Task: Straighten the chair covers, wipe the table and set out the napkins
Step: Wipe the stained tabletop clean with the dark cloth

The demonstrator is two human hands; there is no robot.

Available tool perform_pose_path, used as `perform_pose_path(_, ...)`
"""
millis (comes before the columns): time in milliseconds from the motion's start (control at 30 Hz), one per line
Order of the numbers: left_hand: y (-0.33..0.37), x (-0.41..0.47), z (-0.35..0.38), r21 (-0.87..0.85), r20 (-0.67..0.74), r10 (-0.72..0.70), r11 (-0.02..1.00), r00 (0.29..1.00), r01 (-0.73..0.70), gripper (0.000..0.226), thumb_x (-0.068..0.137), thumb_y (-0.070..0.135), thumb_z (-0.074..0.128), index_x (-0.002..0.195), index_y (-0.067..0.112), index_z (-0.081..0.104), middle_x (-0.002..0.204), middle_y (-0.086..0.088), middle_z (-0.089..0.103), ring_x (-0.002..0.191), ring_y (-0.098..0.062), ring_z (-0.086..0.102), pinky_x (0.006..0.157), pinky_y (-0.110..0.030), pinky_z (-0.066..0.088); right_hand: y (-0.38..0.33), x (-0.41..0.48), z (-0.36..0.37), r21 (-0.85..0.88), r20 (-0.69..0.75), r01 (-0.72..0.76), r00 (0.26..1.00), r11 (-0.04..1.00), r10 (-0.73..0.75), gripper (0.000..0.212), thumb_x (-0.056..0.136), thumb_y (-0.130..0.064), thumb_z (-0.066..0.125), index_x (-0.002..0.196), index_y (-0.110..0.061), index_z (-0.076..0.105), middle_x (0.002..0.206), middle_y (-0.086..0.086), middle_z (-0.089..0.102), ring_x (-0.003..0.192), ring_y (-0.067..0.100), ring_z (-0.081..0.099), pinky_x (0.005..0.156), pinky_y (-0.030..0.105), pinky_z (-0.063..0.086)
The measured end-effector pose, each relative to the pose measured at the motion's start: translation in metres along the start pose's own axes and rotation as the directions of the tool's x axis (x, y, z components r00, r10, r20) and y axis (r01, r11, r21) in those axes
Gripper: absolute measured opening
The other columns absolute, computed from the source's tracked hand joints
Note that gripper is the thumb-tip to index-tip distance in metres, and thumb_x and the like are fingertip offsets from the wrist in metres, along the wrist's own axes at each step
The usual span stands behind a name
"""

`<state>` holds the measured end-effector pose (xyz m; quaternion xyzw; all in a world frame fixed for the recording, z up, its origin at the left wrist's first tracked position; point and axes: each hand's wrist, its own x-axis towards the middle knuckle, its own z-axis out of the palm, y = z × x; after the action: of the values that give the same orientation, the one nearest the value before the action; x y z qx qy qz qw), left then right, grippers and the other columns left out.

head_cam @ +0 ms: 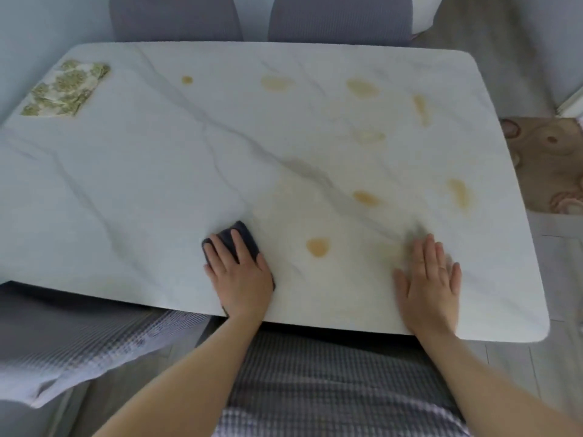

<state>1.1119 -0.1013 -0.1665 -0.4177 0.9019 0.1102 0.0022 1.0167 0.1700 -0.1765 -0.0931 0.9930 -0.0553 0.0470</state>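
Note:
The white marble table [157, 171] fills the view, with several yellow-brown stains across its right half, one stain [318, 246] close between my hands. My left hand [241, 272] presses flat on a dark blue cloth [241, 234] near the front edge. My right hand [430, 279] lies flat and empty on the tabletop to the right, fingers apart. A stack of green-patterned napkins [64, 88] lies at the far left corner. Two grey covered chairs [173, 17] [340, 18] stand behind the far edge.
A grey covered chair [63, 342] sits at the near left, and another chair [331, 389] is directly below me between my arms. A patterned rug [549, 162] lies on the floor to the right of the table.

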Motion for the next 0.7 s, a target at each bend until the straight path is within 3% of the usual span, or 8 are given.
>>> perform_pose_path(100, 0.046, -0.044, 0.016, 0.032, 0.085, 0.203, 0.978, 0.976, -0.206, 0.069, 0.092, 0.046, 0.022, 0.151, 0.014, 0.013, 0.156, -0.025, 0.013, 0.145, -0.04, 0.011, 0.115, -0.053, 0.018, 0.001, 0.0, 0.001, 0.019, -0.018, -0.04, 0.999, 0.999, 0.04, 0.074, 0.089, -0.051, 0.007, 0.151, -0.011, 0.007, 0.16, 0.004, 0.001, 0.147, 0.018, 0.0, 0.119, 0.041, -0.005)
perform_pose_path(167, 0.057, -0.057, 0.02, 0.048, 0.12, 0.338, 0.937, 0.934, -0.345, 0.068, 0.092, 0.048, 0.02, 0.151, 0.014, 0.015, 0.155, -0.024, 0.017, 0.144, -0.039, 0.015, 0.115, -0.053, 0.02, 0.003, -0.001, 0.003, 0.035, -0.03, -0.076, 0.997, 0.996, 0.077, 0.076, 0.088, -0.052, 0.01, 0.151, -0.008, 0.009, 0.159, 0.008, 0.004, 0.147, 0.022, 0.003, 0.119, 0.042, -0.003)
perform_pose_path(300, 0.006, -0.037, 0.014, 0.078, 0.201, 0.638, 0.746, 0.743, -0.661, 0.065, 0.091, 0.044, 0.032, 0.15, 0.019, 0.022, 0.157, -0.017, 0.018, 0.145, -0.034, 0.016, 0.113, -0.055, 0.025, 0.0, -0.002, 0.003, 0.032, -0.024, -0.186, 0.982, 0.982, 0.187, 0.077, 0.094, -0.054, 0.026, 0.15, -0.005, 0.008, 0.157, 0.021, 0.005, 0.146, 0.032, 0.002, 0.119, 0.046, 0.0)
perform_pose_path(333, -0.013, -0.028, 0.011, 0.08, 0.196, 0.644, 0.741, 0.74, -0.666, 0.064, 0.09, 0.042, 0.034, 0.15, 0.02, 0.024, 0.157, -0.016, 0.02, 0.145, -0.033, 0.017, 0.112, -0.055, 0.027, -0.001, -0.002, 0.003, 0.029, -0.012, -0.202, 0.979, 0.979, 0.202, 0.078, 0.093, -0.054, 0.03, 0.15, -0.005, 0.007, 0.157, 0.021, 0.005, 0.146, 0.032, 0.001, 0.118, 0.047, 0.0)
perform_pose_path(433, -0.065, 0.005, -0.004, 0.119, 0.079, 0.446, 0.884, 0.892, -0.452, 0.064, 0.089, 0.04, 0.032, 0.148, 0.015, 0.03, 0.154, -0.019, 0.027, 0.142, -0.037, 0.024, 0.106, -0.056, 0.031, -0.001, -0.001, 0.002, 0.009, -0.006, -0.204, 0.979, 0.979, 0.204, 0.08, 0.092, -0.056, 0.029, 0.15, -0.006, 0.005, 0.158, 0.02, 0.002, 0.146, 0.031, -0.002, 0.118, 0.047, -0.001)
perform_pose_path(533, -0.11, 0.031, -0.018, 0.11, -0.004, 0.152, 0.982, 0.988, -0.15, 0.062, 0.095, 0.04, 0.027, 0.151, 0.017, 0.019, 0.158, -0.018, 0.016, 0.145, -0.035, 0.011, 0.114, -0.054, 0.021, 0.001, -0.001, 0.003, 0.006, -0.014, -0.189, 0.982, 0.982, 0.19, 0.079, 0.092, -0.055, 0.028, 0.15, -0.006, 0.005, 0.158, 0.02, 0.002, 0.146, 0.031, -0.003, 0.118, 0.047, -0.001)
perform_pose_path(600, -0.118, 0.039, -0.023, 0.069, -0.029, -0.076, 0.995, 0.997, 0.078, 0.06, 0.098, 0.039, 0.029, 0.152, 0.02, 0.012, 0.16, -0.015, 0.008, 0.147, -0.03, 0.003, 0.117, -0.051, 0.014, 0.001, -0.001, 0.004, 0.016, -0.019, -0.178, 0.984, 0.984, 0.178, 0.079, 0.092, -0.053, 0.03, 0.15, -0.006, 0.007, 0.157, 0.021, 0.003, 0.146, 0.031, -0.001, 0.118, 0.048, 0.0)
perform_pose_path(700, -0.085, 0.042, -0.021, -0.008, -0.052, -0.338, 0.941, 0.94, 0.338, 0.062, 0.097, 0.038, 0.03, 0.152, 0.018, 0.01, 0.159, -0.017, 0.001, 0.146, -0.032, -0.003, 0.116, -0.051, 0.009, 0.004, 0.003, 0.006, -0.006, -0.022, -0.165, 0.986, 0.986, 0.165, 0.076, 0.093, -0.053, 0.025, 0.15, -0.004, 0.008, 0.157, 0.023, 0.004, 0.146, 0.034, 0.0, 0.118, 0.049, 0.0)
